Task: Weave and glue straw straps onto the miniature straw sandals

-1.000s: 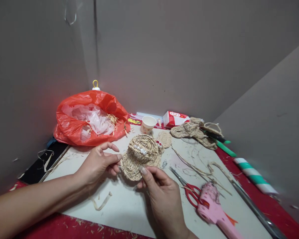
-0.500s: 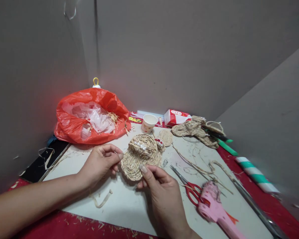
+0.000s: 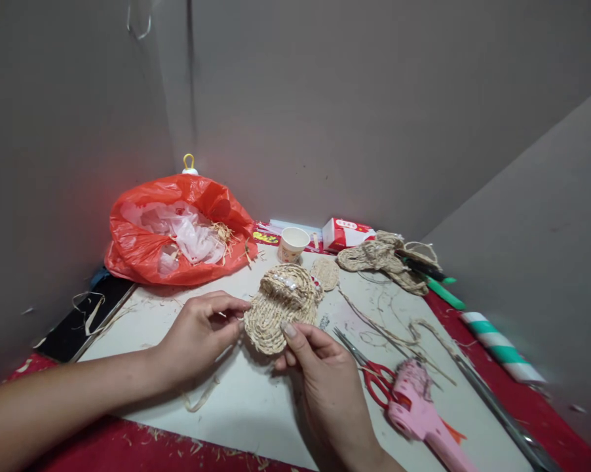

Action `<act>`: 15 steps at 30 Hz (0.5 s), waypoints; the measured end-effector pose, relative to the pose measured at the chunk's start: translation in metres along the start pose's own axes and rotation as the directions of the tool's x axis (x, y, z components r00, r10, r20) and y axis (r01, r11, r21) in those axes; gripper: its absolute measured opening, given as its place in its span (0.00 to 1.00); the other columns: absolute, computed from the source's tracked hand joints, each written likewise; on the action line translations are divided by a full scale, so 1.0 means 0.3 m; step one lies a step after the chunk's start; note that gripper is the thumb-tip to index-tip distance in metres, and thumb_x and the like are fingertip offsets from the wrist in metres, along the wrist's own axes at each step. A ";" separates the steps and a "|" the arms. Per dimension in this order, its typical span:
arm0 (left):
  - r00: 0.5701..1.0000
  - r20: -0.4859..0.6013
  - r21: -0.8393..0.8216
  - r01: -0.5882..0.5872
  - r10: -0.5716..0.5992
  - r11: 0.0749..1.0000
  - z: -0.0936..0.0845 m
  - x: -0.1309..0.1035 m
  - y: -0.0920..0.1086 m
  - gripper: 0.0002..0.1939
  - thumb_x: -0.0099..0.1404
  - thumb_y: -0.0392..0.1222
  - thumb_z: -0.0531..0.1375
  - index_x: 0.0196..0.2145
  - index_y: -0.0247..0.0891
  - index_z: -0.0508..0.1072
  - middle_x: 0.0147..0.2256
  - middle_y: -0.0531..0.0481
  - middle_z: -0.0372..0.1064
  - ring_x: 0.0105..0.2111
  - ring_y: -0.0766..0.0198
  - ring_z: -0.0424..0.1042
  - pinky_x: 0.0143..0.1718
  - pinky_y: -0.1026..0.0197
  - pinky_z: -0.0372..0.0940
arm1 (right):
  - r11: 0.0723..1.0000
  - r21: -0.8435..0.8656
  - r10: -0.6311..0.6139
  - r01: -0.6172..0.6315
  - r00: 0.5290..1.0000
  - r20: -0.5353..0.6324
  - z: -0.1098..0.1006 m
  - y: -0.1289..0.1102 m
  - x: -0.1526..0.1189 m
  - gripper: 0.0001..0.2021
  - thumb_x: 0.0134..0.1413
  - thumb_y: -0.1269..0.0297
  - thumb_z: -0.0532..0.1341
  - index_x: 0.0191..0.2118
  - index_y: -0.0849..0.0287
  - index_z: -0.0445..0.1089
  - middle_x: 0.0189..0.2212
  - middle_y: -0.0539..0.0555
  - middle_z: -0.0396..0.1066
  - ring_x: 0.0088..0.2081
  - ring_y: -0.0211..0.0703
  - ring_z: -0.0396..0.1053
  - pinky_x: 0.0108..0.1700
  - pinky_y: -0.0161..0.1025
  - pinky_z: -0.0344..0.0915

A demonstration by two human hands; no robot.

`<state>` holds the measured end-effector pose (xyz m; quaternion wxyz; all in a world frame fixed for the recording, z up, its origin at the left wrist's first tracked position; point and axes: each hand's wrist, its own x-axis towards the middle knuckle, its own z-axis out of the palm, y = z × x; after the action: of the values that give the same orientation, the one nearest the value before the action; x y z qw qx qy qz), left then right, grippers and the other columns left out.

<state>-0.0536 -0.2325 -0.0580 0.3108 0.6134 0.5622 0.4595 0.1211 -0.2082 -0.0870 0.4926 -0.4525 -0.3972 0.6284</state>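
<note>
A small woven straw slipper (image 3: pixel 268 324) with a row of white pearl beads across its strap is held over the white board. My right hand (image 3: pixel 325 380) pinches its near right edge, thumb on top and fingers beneath. At the left edge, my left hand (image 3: pixel 204 334) has its thumb and index finger closed on the rim; the fingertips are partly hidden. Red beads (image 3: pixel 318 284) show behind the slipper, on straw work that is mostly covered. Farther back lies a flat straw oval (image 3: pixel 325 273).
Red-handled scissors (image 3: pixel 374 377) and a pink glue gun (image 3: pixel 420 406) lie to the right, near a braided straw cord (image 3: pixel 374 321). A paper cup (image 3: pixel 293 244), a red plastic bag (image 3: pixel 177 229), more woven straw pieces (image 3: pixel 381 255) and a striped roll (image 3: pixel 502 347) surround the white board (image 3: pixel 217 429).
The slipper has turned slightly and tilted between my hands. My left fingers have come in closer against its left edge, while my right hand keeps its pinch.
</note>
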 end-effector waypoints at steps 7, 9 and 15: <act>0.916 -0.035 0.211 -0.385 0.400 0.899 0.000 0.002 -0.041 0.10 0.63 0.31 0.59 0.41 0.33 0.77 0.34 0.44 0.76 0.34 0.65 0.74 0.37 0.64 0.68 | 1.000 0.019 -0.012 0.012 1.000 -0.005 -0.004 -0.012 0.004 0.17 0.41 0.51 0.71 0.26 0.61 0.73 0.15 0.44 0.65 0.18 0.31 0.65 0.23 0.27 0.61; 0.902 -0.049 0.214 -0.409 0.428 0.887 0.001 0.004 -0.043 0.10 0.62 0.31 0.59 0.41 0.32 0.77 0.34 0.44 0.76 0.34 0.66 0.74 0.37 0.65 0.68 | 0.999 0.043 0.003 -0.003 1.000 -0.004 -0.001 -0.016 0.004 0.17 0.40 0.51 0.72 0.26 0.62 0.73 0.14 0.44 0.64 0.17 0.31 0.64 0.23 0.27 0.61; 0.959 -0.117 0.096 -0.249 0.259 0.964 0.008 -0.010 -0.032 0.08 0.61 0.32 0.60 0.37 0.35 0.79 0.34 0.47 0.78 0.33 0.66 0.76 0.36 0.67 0.69 | 0.993 0.108 0.038 -0.038 0.999 0.004 0.013 -0.029 -0.010 0.17 0.36 0.52 0.73 0.24 0.62 0.73 0.13 0.44 0.62 0.16 0.31 0.62 0.22 0.28 0.60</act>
<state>-0.0552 -0.2335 -0.0682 0.1874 0.6616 0.5155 0.5113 0.1200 -0.2096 -0.0774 0.5039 -0.4320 -0.3545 0.6587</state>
